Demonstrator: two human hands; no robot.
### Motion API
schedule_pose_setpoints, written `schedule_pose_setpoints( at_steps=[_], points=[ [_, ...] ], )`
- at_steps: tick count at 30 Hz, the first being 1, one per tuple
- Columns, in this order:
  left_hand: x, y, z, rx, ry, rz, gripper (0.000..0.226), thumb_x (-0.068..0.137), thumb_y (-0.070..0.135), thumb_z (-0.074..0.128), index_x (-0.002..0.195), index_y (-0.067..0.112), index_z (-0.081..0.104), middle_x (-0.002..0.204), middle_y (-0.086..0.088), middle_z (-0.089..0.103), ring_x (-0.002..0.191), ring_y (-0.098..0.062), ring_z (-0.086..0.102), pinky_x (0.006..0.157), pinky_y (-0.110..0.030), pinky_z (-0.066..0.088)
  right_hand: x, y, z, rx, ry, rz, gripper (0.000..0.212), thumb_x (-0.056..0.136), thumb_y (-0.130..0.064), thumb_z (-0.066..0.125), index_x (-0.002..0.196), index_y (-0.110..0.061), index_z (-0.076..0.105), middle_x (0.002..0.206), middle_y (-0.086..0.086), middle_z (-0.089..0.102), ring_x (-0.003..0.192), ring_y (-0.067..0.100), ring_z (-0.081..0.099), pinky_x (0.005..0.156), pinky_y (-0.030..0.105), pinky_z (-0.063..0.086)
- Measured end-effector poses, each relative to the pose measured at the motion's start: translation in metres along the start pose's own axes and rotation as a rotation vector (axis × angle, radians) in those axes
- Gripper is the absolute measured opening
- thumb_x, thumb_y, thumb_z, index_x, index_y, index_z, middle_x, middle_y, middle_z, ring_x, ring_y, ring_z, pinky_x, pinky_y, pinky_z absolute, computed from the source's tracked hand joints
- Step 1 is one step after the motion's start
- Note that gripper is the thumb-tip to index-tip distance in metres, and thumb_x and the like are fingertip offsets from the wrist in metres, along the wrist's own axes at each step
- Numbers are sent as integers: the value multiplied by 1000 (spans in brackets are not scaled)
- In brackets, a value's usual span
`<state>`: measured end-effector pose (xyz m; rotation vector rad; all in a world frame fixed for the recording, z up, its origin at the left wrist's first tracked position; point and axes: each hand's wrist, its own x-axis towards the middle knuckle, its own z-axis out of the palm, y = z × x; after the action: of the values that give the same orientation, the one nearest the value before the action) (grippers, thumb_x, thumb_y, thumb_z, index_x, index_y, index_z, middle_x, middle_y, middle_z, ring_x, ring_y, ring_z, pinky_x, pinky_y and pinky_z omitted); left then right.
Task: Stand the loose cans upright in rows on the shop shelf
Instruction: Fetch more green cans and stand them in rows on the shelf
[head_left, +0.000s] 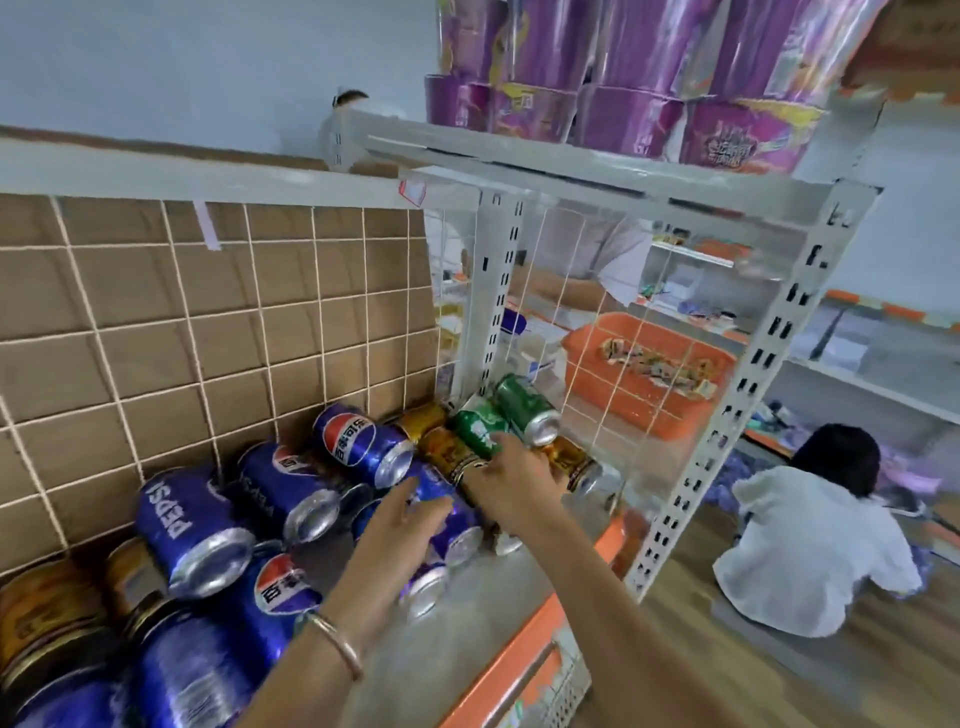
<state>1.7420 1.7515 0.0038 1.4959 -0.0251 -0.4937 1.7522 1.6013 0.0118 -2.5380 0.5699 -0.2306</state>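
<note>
Since the loose cans (363, 447) look stiff, slick and likely heavy, we take them mid-wall: right grip (511, 483) clasps gold can (571, 460), left grip (400, 519) rests straight-fingered on Pepsi can (460, 522).

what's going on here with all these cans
A person is working through a heap of drink cans on a shop shelf. The left grip, with a bracelet on its wrist, reaches with straight fingers onto a blue can. The right grip lies over a green can and a gold can; whether it holds one is unclear. The cans I can make out lie on their sides, and no upright row shows yet.
</note>
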Motion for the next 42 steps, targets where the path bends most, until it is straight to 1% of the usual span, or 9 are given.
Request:
schedule_pose_setpoints(
  at_steps=[4, 14, 18, 22, 26, 30, 33, 36, 42],
  points=[
    [37, 13, 20, -28, 34, -35, 37, 92, 13, 57, 129, 14, 52, 104, -10, 65, 100, -20, 60, 86, -32, 47, 64, -11, -9, -318, -58, -156, 65, 88, -44, 50, 144, -19, 28, 141, 6, 48, 137, 30, 32, 111, 55, 16],
    [79, 14, 33, -28, 115, -40, 26, 90, 12, 61, 115, 15, 62, 109, -8, 67, 104, -21, 63, 83, -26, 50, 146, -3, 9, -609, -159, -254, 83, 78, -47, 65, 143, -8, 30, 144, 14, 42, 134, 35, 33, 112, 56, 16],
    [89, 15, 43, -6, 148, 4, 30, 86, 10, 66, 115, 17, 61, 113, -4, 66, 102, -16, 62, 89, -27, 50, 154, 5, 1, -443, -113, -257, 79, 67, -61, 67, 131, -20, 47, 130, 6, 55, 126, 30, 43, 107, 52, 30],
    [97, 29, 61, -50, 255, 149, 38, 83, 8, 70, 112, 22, 48, 107, 8, 59, 85, 3, 54, 61, -6, 46, 154, 10, -22, -31, -25, -301, 69, 57, -69, 61, 113, -29, 58, 108, -3, 65, 107, 22, 56, 96, 48, 44],
    [100, 42, 70, -41, 232, 226, 46, 78, 14, 75, 120, 15, 55, 101, 5, 67, 86, -7, 65, 66, -12, 50, 135, 4, -53, 399, -249, -359, 52, 64, -62, 69, 104, -29, 67, 97, -10, 70, 93, 10, 65, 88, 34, 51],
    [97, 40, 75, -46, 198, 140, 24, 77, 24, 76, 97, 22, 63, 93, -3, 73, 85, -17, 70, 73, -26, 54, 134, 18, -61, 340, -394, -377, 69, 65, -80, 51, 112, -31, 65, 112, -6, 69, 107, 14, 62, 98, 44, 47],
    [97, 31, 76, -246, 190, 21, 24, 77, 28, 74, 97, 19, 63, 94, -8, 73, 88, -24, 70, 84, -39, 55, 145, 44, -63, 44, -281, -195, 73, 82, -75, 35, 134, -26, 49, 136, 5, 53, 125, 26, 49, 104, 46, 40],
    [97, 26, 73, -387, 209, -53, 20, 82, 25, 69, 95, 14, 59, 94, -12, 70, 82, -25, 68, 71, -35, 56, 154, 63, -52, -177, -237, -131, 62, 89, -65, 40, 127, -17, 51, 121, 10, 60, 110, 30, 58, 94, 40, 47],
    [90, 27, 71, -531, 204, -100, 25, 85, 27, 65, 103, 11, 59, 94, -12, 69, 79, -24, 67, 62, -34, 58, 163, 76, -32, 71, -273, 27, 63, 75, -55, 66, 121, -14, 52, 101, 4, 57, 93, 22, 55, 80, 31, 45]
  ],
)
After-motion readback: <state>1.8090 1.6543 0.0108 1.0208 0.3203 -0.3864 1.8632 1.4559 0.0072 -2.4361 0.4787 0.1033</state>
